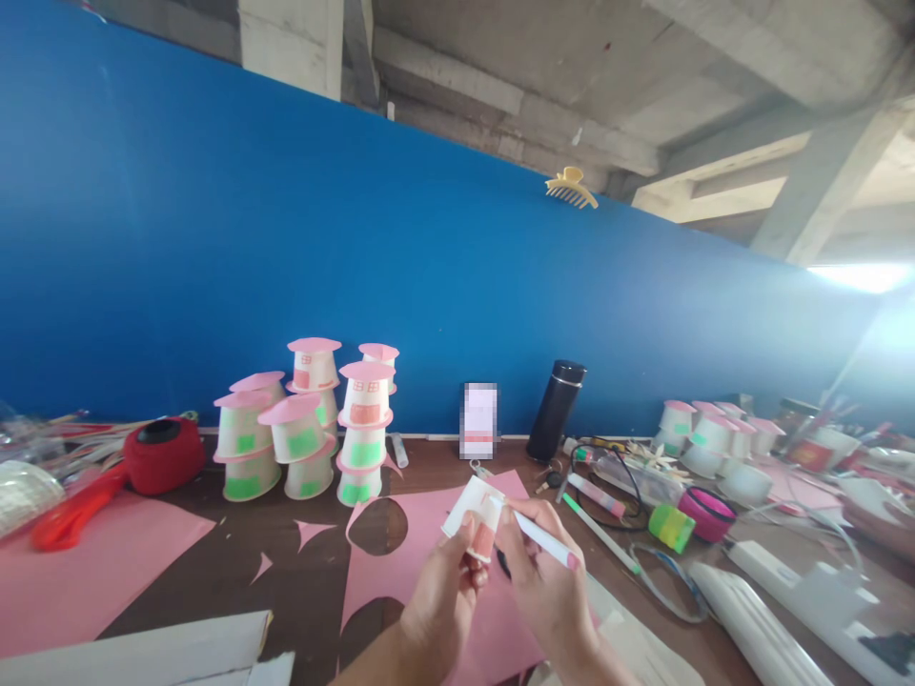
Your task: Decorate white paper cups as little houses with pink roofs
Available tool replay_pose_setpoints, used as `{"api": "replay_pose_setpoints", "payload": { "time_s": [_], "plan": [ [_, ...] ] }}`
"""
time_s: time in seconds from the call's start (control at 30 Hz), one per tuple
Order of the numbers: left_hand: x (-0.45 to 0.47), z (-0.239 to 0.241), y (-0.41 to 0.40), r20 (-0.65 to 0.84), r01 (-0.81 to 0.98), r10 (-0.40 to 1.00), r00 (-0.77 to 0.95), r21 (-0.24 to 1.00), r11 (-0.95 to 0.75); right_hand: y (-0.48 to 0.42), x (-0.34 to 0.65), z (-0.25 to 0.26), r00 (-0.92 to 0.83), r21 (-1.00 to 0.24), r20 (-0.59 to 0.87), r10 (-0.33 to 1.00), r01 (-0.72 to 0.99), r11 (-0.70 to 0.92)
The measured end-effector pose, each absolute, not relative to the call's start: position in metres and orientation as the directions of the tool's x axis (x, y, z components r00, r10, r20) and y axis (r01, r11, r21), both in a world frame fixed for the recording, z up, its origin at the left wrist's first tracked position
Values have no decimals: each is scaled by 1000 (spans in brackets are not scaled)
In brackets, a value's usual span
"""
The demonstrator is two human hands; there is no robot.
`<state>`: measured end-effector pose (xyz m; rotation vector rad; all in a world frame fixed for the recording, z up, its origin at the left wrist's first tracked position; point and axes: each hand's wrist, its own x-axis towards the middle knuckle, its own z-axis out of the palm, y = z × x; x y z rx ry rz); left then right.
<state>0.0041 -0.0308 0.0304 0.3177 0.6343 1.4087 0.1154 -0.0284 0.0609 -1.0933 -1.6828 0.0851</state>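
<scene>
My left hand [447, 595] grips a small white paper cup [466, 505] that is tilted on its side above the desk. A reddish-pink coloured block and faint outlines show on the cup's wall. My right hand [547, 572] is closed round a white marker [544, 540] with a pink end, its tip at the cup's surface near a drawn outline. Beneath both hands lies a pink paper sheet [400, 562] with round holes cut from it. To the left stand several stacked paper cups [363, 453] with pink paper tops and green or red drawn patches.
A black bottle [558, 410] stands by the blue partition [429, 238]. On the left are a red tape measure [164, 457] and red-handled scissors [78, 514]. Rightward lie a green-capped marker [600, 534], cables, a pink tape roll [706, 514], a power strip [801, 600] and more cups [707, 443].
</scene>
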Motion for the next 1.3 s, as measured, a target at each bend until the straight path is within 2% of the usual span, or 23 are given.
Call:
{"api": "replay_pose_setpoints", "payload": {
  "time_s": [1.3],
  "plan": [
    [3,33,-31,-126,-833,989,74,538,131,-30,113,66,-7,-541,718,696,623,565]
  ]
}}
